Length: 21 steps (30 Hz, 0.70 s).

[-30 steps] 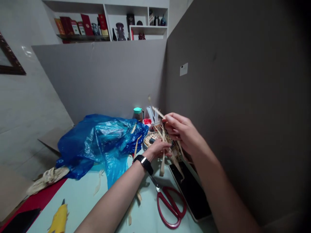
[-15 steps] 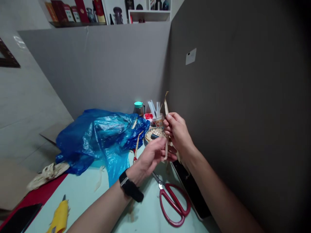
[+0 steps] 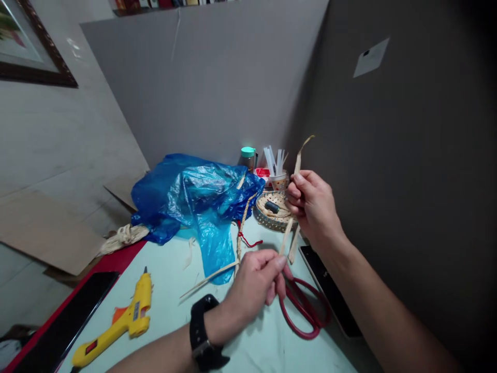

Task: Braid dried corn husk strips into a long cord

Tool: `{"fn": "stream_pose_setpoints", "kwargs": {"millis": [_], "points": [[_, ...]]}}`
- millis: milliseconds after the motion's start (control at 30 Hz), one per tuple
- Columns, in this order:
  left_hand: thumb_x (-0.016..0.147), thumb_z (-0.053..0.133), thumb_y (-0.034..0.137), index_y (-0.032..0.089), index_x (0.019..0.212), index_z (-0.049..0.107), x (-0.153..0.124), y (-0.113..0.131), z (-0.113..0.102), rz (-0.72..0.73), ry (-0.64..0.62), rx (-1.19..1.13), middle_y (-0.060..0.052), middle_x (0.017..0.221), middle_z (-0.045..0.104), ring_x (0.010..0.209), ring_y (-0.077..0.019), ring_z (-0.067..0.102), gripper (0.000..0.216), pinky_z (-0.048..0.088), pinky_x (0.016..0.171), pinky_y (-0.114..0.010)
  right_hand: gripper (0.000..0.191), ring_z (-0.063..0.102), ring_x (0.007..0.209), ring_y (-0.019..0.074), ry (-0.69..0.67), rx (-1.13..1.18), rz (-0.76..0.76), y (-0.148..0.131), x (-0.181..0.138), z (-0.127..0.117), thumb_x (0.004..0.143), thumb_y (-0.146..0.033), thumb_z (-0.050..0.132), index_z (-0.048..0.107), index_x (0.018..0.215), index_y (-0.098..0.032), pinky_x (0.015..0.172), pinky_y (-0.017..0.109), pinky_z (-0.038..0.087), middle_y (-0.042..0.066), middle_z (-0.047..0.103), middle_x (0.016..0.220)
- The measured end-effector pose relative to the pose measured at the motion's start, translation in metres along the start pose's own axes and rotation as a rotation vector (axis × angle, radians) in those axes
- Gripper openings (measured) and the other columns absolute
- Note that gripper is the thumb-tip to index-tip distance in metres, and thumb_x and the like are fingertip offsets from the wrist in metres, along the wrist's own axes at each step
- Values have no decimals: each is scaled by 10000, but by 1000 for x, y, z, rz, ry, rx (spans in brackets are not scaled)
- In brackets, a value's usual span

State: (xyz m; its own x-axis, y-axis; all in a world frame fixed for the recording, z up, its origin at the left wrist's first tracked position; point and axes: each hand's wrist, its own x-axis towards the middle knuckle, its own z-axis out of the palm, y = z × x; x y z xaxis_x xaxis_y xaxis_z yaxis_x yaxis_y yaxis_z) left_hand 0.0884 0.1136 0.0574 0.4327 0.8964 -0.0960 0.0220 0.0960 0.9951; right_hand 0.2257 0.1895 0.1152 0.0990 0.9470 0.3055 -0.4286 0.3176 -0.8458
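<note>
A pale dried plant strip, like corn husk, runs between my two hands. My left hand, with a black watch on its wrist, pinches the lower end between thumb and fingers. Higher up, my right hand grips the same strip, and its thin curled tip points upward. A second pale piece hangs below my right hand; where it is held is hidden. Red-handled scissors lie beneath my left hand, their blades out of sight. A braided straw cord with red string lies to the left.
A blue plastic bag spreads across the back left. Behind my hands stand a small woven basket holding a dark thread spool, a cup of glue sticks and a teal-lidded jar. A yellow glue gun lies front left; a black flat device lies right.
My left hand has moved down and away from my right hand, along the strip, which now stretches between them. My right hand keeps its grip. The camera view has shifted left and downward.
</note>
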Motion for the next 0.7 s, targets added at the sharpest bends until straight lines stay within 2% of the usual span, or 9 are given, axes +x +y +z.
{"fn": "stream_pose_setpoints", "kwargs": {"millis": [100, 233, 333, 433, 533, 600, 700], "points": [[888, 441, 381, 166, 707, 572, -15, -9, 11, 6, 51, 24, 15, 477, 558, 334, -56, 380, 311, 278, 370, -183, 165, 227, 410, 45, -12, -30, 8, 2, -8, 4, 814, -254, 587, 444, 742, -213, 353, 156, 172, -80, 357, 538], [920, 366, 388, 179, 765, 540, -24, -17, 20, 24, -7, 32, -26, 588, 638, 362, -76, 479, 313, 324, 364, -183, 171, 208, 406, 41, 6, -21, 52, 5, -14, 4, 801, -219, 584, 436, 716, -204, 350, 156, 140, -78, 353, 536], [930, 335, 381, 185, 784, 525, -28, -18, 22, 52, -49, 113, -24, 588, 639, 352, -81, 480, 309, 334, 361, -186, 170, 212, 407, 38, 19, 2, 75, 4, -18, 4, 787, -189, 589, 437, 711, -197, 350, 153, 132, -77, 351, 535], [939, 310, 351, 183, 813, 556, -35, -14, 20, 85, -118, 255, -2, 552, 617, 333, -83, 458, 323, 375, 403, -205, 157, 206, 402, 33, -2, -5, 118, 5, -23, 5, 790, -204, 605, 458, 736, -196, 352, 149, 125, -82, 346, 528], [939, 326, 303, 193, 836, 620, -41, -6, 3, 150, -172, 440, -11, 632, 651, 474, -113, 551, 331, 432, 570, -236, 169, 186, 395, 27, -42, -27, 176, 5, -29, 4, 795, -247, 626, 471, 751, -197, 352, 146, 114, -88, 342, 519], [911, 405, 285, 209, 855, 644, -39, -3, -19, 173, -83, 561, -18, 707, 675, 657, -157, 609, 257, 419, 664, -254, 165, 186, 393, 27, -42, -35, 183, 6, -32, 0, 796, -264, 632, 485, 764, -195, 351, 143, 110, -90, 342, 508], [875, 457, 279, 194, 767, 646, -24, -6, -60, 208, 223, 797, -51, 810, 673, 773, -199, 581, 234, 380, 715, -290, 175, 181, 374, 19, -40, -55, 235, 7, -35, -7, 790, -254, 632, 476, 742, -190, 336, 142, 92, -84, 386, 498]]}}
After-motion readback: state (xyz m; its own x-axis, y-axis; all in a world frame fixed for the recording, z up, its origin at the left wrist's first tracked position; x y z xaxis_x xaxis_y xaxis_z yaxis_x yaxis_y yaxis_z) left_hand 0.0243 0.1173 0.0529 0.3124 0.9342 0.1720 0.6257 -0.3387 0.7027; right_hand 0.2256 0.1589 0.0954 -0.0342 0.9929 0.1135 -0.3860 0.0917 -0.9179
